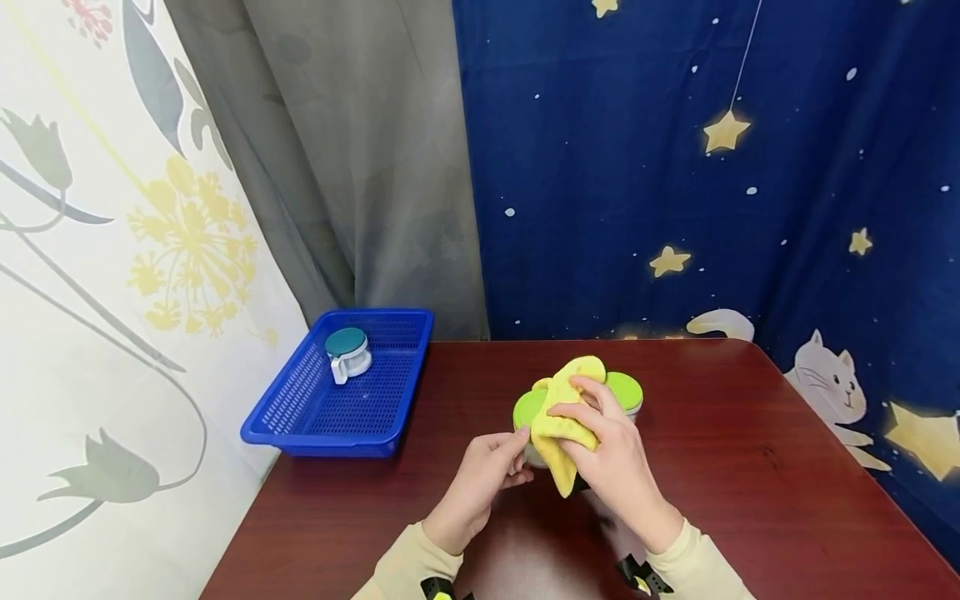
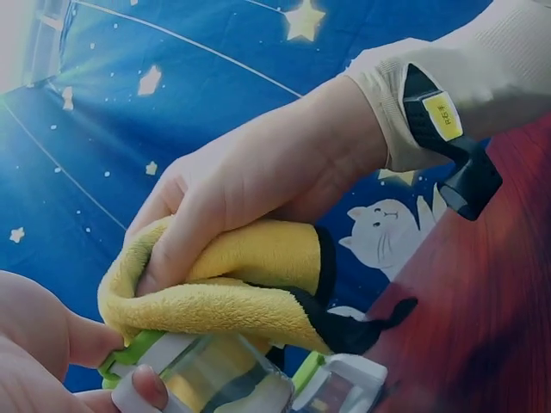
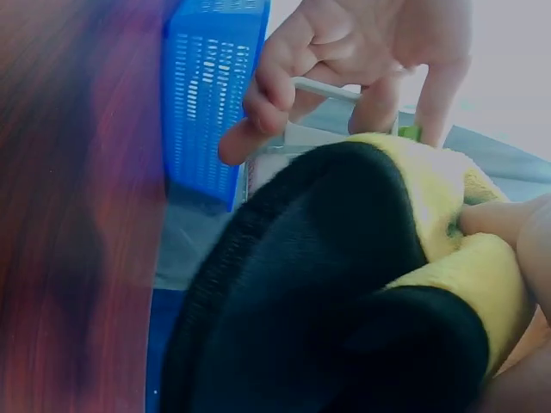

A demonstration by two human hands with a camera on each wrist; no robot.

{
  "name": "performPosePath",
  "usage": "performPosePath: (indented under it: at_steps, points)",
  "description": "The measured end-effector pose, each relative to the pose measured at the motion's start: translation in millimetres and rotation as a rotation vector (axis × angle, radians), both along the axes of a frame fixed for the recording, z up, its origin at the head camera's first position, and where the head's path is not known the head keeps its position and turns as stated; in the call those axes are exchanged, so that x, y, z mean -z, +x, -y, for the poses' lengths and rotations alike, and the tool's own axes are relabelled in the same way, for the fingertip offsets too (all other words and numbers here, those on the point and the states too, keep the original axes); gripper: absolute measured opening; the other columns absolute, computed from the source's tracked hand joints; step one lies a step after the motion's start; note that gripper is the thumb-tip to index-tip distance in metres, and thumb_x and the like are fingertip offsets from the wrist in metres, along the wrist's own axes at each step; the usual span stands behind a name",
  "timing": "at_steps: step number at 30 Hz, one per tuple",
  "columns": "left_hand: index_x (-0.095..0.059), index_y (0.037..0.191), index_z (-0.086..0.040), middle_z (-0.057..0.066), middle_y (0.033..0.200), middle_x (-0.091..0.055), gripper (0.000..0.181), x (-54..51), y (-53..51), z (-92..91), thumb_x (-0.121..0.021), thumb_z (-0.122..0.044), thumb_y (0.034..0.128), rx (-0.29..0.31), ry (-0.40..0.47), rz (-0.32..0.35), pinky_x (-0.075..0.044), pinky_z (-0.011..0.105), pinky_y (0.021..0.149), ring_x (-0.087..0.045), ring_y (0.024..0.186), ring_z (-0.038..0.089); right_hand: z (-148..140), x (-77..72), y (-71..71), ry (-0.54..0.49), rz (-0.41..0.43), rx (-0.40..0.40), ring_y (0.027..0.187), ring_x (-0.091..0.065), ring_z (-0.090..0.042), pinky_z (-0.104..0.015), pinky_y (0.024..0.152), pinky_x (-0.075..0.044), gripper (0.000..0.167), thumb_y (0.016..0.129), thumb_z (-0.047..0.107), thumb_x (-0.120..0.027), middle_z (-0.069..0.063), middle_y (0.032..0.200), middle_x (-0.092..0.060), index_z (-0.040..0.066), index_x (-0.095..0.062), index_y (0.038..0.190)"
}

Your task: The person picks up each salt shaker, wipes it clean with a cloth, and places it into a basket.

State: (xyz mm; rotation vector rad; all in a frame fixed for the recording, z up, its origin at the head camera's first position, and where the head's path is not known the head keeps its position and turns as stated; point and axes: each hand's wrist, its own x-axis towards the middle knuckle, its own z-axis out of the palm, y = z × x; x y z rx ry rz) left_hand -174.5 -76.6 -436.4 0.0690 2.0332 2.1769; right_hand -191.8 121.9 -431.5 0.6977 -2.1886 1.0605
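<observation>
My left hand point(image 1: 483, 479) grips the white handle point(image 3: 327, 89) of a clear jar point(image 2: 228, 374) with a green lid point(image 1: 528, 408). The jar is raised off the table and tilted in the left wrist view. In my right hand point(image 1: 618, 454) is a folded yellow cloth point(image 1: 562, 425) with a dark underside and edge, pinched between thumb and fingers. This cloth lies against the jar's lid and side, hiding much of both. Just behind my right fingers stands a second jar with a green lid point(image 1: 625, 392), partly covered by the hand.
At the left of the dark red table point(image 1: 750, 483) sits a blue perforated basket point(image 1: 397, 425). Inside it is a white-handled jar with a teal lid point(image 1: 346, 341). Curtains hang behind the table, and a flower-printed white cloth point(image 1: 112, 333) is at the left.
</observation>
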Motion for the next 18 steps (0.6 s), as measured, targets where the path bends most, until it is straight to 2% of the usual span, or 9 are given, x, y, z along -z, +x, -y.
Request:
performPosePath:
  at_steps: [2, 5, 9, 11, 14, 18]
  points:
    - [-0.050, 0.067, -0.001, 0.004, 0.066, -0.049, 0.049, 0.2, 0.3, -0.3, -0.064, -0.035, 0.0984, -0.002, 0.006, 0.003, -0.058, 0.034, 0.073, -0.064, 0.068, 0.022, 0, 0.9, 0.4, 0.013, -0.007, 0.007, 0.122, -0.058, -0.024, -0.024, 0.095, -0.048, 0.033, 0.078, 0.014, -0.087, -0.007, 0.139, -0.055, 0.027, -0.076, 0.106]
    - [-0.050, 0.067, -0.003, 0.003, 0.065, -0.048, 0.048, 1.3, -0.1, -0.7, -0.064, -0.036, 0.0985, 0.002, 0.026, 0.018, -0.058, 0.035, 0.073, -0.064, 0.069, 0.022, -1, 1.7, 0.7, 0.027, -0.034, 0.018, 0.116, -0.059, -0.020, -0.027, 0.092, -0.048, 0.032, 0.077, 0.017, -0.088, -0.001, 0.130, -0.062, 0.027, -0.076, 0.105]
    - [-0.049, 0.066, -0.005, 0.002, 0.065, -0.046, 0.047, 3.8, -0.5, -1.5, -0.063, -0.036, 0.0991, 0.008, 0.066, 0.046, -0.059, 0.038, 0.075, -0.063, 0.074, 0.022, 2, 4.8, 3.3, 0.037, -0.157, 0.025, 0.105, -0.060, -0.015, -0.027, 0.089, -0.046, 0.031, 0.076, 0.015, -0.088, 0.009, 0.113, -0.068, 0.026, -0.076, 0.102]
    - [-0.048, 0.066, -0.006, 0.002, 0.064, -0.045, 0.047, 4.8, -0.2, -2.1, -0.063, -0.036, 0.0996, 0.006, 0.081, 0.053, -0.058, 0.041, 0.077, -0.062, 0.076, 0.022, 5, 6.6, 6.0, 0.040, -0.228, 0.019, 0.100, -0.061, -0.015, -0.025, 0.088, -0.046, 0.032, 0.075, 0.013, -0.087, 0.010, 0.108, -0.070, 0.024, -0.077, 0.103]
    - [-0.048, 0.066, -0.005, 0.002, 0.065, -0.046, 0.048, 5.1, 0.5, -3.6, -0.062, -0.036, 0.1003, 0.005, 0.083, 0.044, -0.058, 0.042, 0.078, -0.063, 0.076, 0.023, 8, 7.5, 9.9, 0.047, -0.297, 0.007, 0.095, -0.062, -0.017, -0.025, 0.086, -0.048, 0.038, 0.075, 0.011, -0.085, 0.009, 0.106, -0.070, 0.021, -0.076, 0.111]
    - [-0.047, 0.065, -0.003, 0.004, 0.065, -0.047, 0.049, 4.0, 1.4, -6.3, -0.062, -0.035, 0.1001, 0.003, 0.064, 0.011, -0.058, 0.042, 0.077, -0.064, 0.075, 0.024, 9, 6.3, 12.6, 0.084, -0.354, 0.024, 0.096, -0.063, -0.020, -0.031, 0.084, -0.052, 0.043, 0.076, 0.010, -0.084, 0.005, 0.107, -0.070, 0.016, -0.074, 0.117]
